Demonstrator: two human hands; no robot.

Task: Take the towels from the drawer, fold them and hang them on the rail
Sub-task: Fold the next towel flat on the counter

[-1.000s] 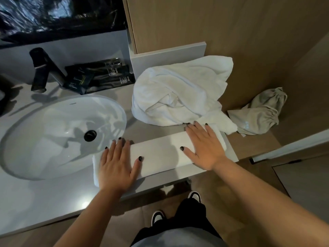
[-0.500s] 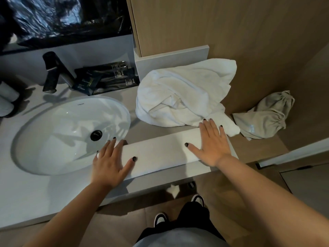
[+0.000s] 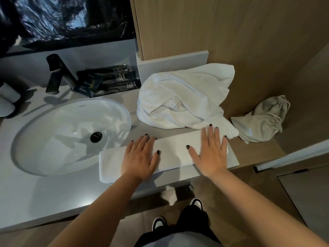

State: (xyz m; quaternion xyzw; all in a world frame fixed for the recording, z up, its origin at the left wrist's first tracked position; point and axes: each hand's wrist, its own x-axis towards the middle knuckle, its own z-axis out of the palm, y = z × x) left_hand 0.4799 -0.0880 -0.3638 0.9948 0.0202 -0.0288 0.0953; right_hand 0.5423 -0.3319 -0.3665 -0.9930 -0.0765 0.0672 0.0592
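Note:
A white towel folded into a long narrow strip [image 3: 173, 154] lies along the front of the grey vanity counter [image 3: 44, 193], to the right of the sink. My left hand [image 3: 140, 157] presses flat on its left part, fingers straight. My right hand [image 3: 211, 154] lies flat on its right end, fingers spread. Behind the strip sits a crumpled heap of white towel [image 3: 183, 97], whose lower corner reaches my right fingertips. No rail or drawer can be made out for certain.
An oval white sink [image 3: 71, 134] with a black drain and a black tap [image 3: 57, 75] fills the left. Dark toiletry packets [image 3: 106, 81] lie behind it. A beige drawstring bag [image 3: 263, 118] rests on the wooden ledge at the right. Wood panelling rises behind.
My left hand slid right along the strip, uncovering its left end, after first moving out to that end. My right hand moved out to the right end and stays flat there.

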